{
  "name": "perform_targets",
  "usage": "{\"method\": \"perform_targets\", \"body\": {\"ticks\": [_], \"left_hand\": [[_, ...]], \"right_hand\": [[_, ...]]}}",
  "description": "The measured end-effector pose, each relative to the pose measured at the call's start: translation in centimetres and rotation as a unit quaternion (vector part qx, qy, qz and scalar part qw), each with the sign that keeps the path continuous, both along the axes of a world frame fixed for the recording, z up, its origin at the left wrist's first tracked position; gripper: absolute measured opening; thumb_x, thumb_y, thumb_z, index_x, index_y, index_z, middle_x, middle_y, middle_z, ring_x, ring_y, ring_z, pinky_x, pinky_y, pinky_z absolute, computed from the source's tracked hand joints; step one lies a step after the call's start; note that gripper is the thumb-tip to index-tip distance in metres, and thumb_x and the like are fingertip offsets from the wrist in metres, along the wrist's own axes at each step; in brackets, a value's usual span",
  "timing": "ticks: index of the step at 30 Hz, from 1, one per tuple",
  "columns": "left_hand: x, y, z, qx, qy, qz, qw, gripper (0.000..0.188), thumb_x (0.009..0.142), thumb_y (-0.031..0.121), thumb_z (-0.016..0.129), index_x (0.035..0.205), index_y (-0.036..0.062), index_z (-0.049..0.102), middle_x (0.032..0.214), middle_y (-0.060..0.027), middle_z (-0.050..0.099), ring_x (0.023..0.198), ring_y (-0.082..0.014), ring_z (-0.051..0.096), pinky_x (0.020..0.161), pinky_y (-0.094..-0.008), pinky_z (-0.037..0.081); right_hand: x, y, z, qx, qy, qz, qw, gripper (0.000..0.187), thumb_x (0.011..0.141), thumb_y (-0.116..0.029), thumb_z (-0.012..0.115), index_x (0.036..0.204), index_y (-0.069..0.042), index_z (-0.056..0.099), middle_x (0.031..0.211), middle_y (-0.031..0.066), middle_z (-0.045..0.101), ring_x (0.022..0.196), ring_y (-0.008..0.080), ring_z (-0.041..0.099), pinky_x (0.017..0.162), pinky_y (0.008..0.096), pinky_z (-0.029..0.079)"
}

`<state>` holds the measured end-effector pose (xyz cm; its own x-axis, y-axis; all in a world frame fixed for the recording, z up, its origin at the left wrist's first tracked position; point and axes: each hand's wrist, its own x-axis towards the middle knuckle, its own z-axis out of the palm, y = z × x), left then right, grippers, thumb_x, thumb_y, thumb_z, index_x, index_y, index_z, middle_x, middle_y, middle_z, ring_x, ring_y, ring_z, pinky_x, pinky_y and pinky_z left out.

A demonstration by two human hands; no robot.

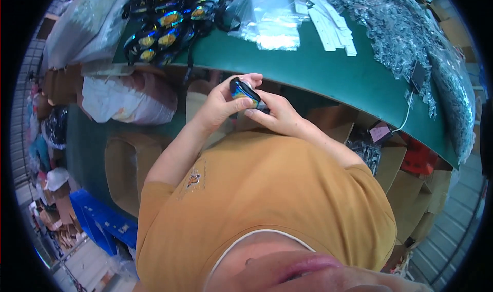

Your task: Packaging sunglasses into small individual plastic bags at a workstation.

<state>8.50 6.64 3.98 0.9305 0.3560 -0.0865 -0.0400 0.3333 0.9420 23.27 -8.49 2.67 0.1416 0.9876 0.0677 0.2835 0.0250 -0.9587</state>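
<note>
Just in front of my chest, by the near edge of the green table (308, 76), I hold a pair of swim goggles (245, 91) with a black frame and shiny mirrored lenses. My left hand (220, 106) wraps round its left side, thumb across the front. On the other side my right hand (278, 113) grips the goggles' right end between thumb and fingers. Part of the goggles is hidden by my fingers. At the far left of the table lies a heap of similar goggles (167, 19) with black straps, some hanging over the edge.
Clear plastic bags (272, 22) lie beside white card strips (333, 27). A large heap of small clear plastic pieces (380, 17) covers the far right. A dark device (417, 76) trails a white cable. Cardboard boxes (126, 169) and a blue plastic stool (100, 220) stand lower down.
</note>
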Motion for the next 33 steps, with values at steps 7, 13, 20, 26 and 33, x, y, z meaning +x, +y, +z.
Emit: {"method": "perform_targets", "body": {"ticks": [7, 13, 20, 26, 33], "left_hand": [[6.8, 3.9, 1.9, 0.340, -0.054, 0.125, 0.931, 0.035, 0.095, 0.017, 0.073, 0.125, -0.0008, 0.064, 0.122, -0.0094, 0.068, 0.119, -0.0204, 0.064, 0.098, -0.0367, 0.052], [16.4, 8.2, 1.4, 0.653, -0.046, 0.166, 0.737, 0.030, 0.094, 0.020, 0.068, 0.118, 0.0032, 0.071, 0.125, -0.0144, 0.069, 0.119, -0.0322, 0.064, 0.102, -0.0405, 0.050], [17.4, 8.9, 1.1, 0.718, 0.015, 0.069, 0.692, 0.020, 0.085, 0.021, 0.074, 0.099, 0.0075, 0.071, 0.125, -0.0091, 0.068, 0.126, -0.0318, 0.059, 0.104, -0.0454, 0.045], [11.3, 6.5, 1.0, 0.703, -0.036, 0.092, 0.704, 0.031, 0.080, 0.016, 0.081, 0.105, 0.0092, 0.064, 0.126, -0.0099, 0.066, 0.127, -0.0304, 0.058, 0.107, -0.0452, 0.042], [12.3, 6.5, 0.7, 0.764, -0.051, 0.070, 0.640, 0.024, 0.082, 0.018, 0.080, 0.102, 0.0085, 0.072, 0.105, -0.0079, 0.071, 0.109, -0.0287, 0.065, 0.103, -0.0426, 0.044]], "right_hand": [[8.5, -3.1, 1.1, 0.104, 0.242, -0.270, 0.926, 0.034, 0.103, -0.028, 0.061, 0.120, 0.000, 0.056, 0.084, 0.0048, 0.058, 0.070, 0.0112, 0.057, 0.062, 0.0278, 0.049], [12.7, -3.5, 0.6, 0.170, 0.359, -0.313, 0.862, 0.038, 0.104, -0.035, 0.058, 0.122, -0.001, 0.052, 0.078, 0.0042, 0.053, 0.066, 0.0149, 0.054, 0.059, 0.0299, 0.048], [12.8, -3.6, 0.4, 0.166, 0.354, -0.297, 0.871, 0.038, 0.104, -0.034, 0.057, 0.122, -0.001, 0.053, 0.078, 0.0045, 0.054, 0.066, 0.0149, 0.056, 0.060, 0.0297, 0.050], [13.0, -3.7, 0.3, 0.160, 0.361, -0.268, 0.879, 0.035, 0.104, -0.029, 0.058, 0.123, 0.000, 0.053, 0.080, 0.0046, 0.056, 0.068, 0.0143, 0.057, 0.062, 0.0293, 0.050], [13.1, -3.7, 0.2, 0.156, 0.341, -0.258, 0.890, 0.039, 0.104, -0.031, 0.055, 0.126, 0.000, 0.051, 0.080, 0.0054, 0.054, 0.068, 0.0153, 0.056, 0.064, 0.0300, 0.049]]}}
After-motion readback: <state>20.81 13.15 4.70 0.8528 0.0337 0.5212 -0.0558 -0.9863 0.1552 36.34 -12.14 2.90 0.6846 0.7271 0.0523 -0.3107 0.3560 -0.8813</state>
